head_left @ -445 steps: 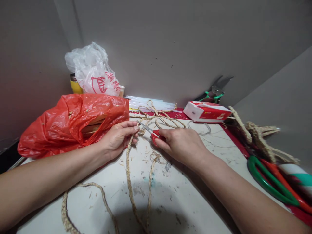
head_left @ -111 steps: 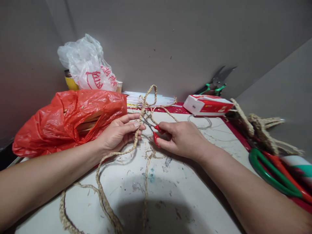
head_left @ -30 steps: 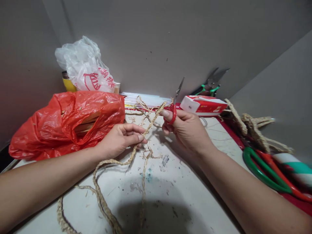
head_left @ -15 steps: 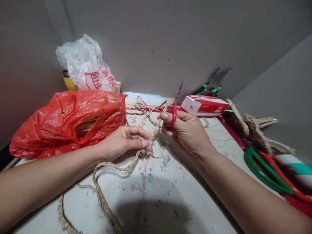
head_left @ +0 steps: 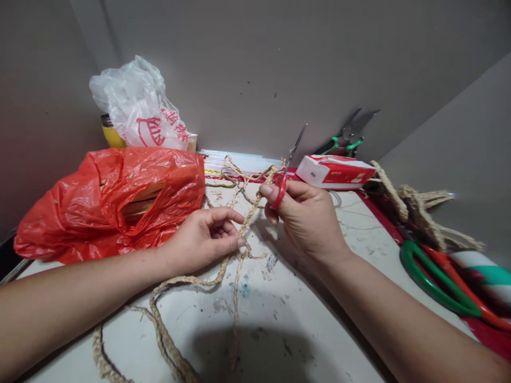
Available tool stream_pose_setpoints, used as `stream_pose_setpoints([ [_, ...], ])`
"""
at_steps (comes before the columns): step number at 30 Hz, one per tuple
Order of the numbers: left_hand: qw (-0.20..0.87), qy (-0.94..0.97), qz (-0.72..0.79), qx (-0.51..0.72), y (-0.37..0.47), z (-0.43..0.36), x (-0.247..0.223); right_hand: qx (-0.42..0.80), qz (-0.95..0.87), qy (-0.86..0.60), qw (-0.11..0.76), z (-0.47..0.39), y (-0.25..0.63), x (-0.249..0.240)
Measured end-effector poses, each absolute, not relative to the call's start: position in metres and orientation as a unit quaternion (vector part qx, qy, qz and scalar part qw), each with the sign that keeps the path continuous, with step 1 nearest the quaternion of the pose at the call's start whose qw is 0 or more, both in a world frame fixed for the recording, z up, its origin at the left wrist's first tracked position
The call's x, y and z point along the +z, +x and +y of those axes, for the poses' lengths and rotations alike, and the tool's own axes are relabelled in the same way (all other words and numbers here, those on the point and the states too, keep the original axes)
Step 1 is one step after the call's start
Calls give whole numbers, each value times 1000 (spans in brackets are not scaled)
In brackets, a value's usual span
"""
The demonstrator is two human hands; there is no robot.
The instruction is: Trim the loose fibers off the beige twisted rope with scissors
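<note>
A thin straw braid [head_left: 251, 213] slants between my two hands. My right hand [head_left: 309, 213] keeps red-handled scissors [head_left: 294, 150] hooked on its fingers, blades pointing up and closed together. Its thumb and fingers also pinch the braid near the upper end. Lower down, my left hand [head_left: 209, 236] has its thumb against the braid, forefinger stretched alongside and the other fingers curled; the exact contact behind is partly hidden. Below that hand the braid sags in a loose curve towards the table's near edge. A thin straw strand [head_left: 236, 308] hangs down beside it.
A red plastic bag [head_left: 159, 159] with straw-coloured strips lies left, a white bag [head_left: 136, 101] behind it. A tissue pack [head_left: 339, 171] and pruning shears [head_left: 349, 135] stand at the back right. Green-handled scissors [head_left: 435, 287] and straw bundles [head_left: 417, 197] lie right, on the white table [head_left: 319, 330].
My left thumb has slid slightly down the braid and the forefinger has lifted away from it, widening the gap. The scissors in my right hand have tilted slightly to the right.
</note>
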State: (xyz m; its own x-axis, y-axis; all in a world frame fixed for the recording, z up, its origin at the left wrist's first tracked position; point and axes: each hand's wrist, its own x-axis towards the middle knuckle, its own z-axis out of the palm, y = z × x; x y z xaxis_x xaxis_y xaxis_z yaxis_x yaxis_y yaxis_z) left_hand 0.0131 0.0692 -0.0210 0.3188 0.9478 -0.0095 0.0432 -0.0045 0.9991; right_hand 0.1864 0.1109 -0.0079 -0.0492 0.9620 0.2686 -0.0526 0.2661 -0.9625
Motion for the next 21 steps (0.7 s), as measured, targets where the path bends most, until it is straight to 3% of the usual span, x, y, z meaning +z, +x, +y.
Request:
stream_pose_setpoints([
  [5, 555, 601, 409, 405, 14, 67, -23, 428, -576, -408, 565, 112, 188, -11],
  [12, 688, 468, 383, 401, 12, 74, -19, 386, -622, -442, 518, 111, 191, -7],
  [15, 699, 426, 392, 419, 10, 80, -17, 333, -675, -443, 487, 109, 193, -2],
  [21, 659, 399, 413, 486, 6, 85, -17, 102, -867, -391, 292, 110, 203, -2],
])
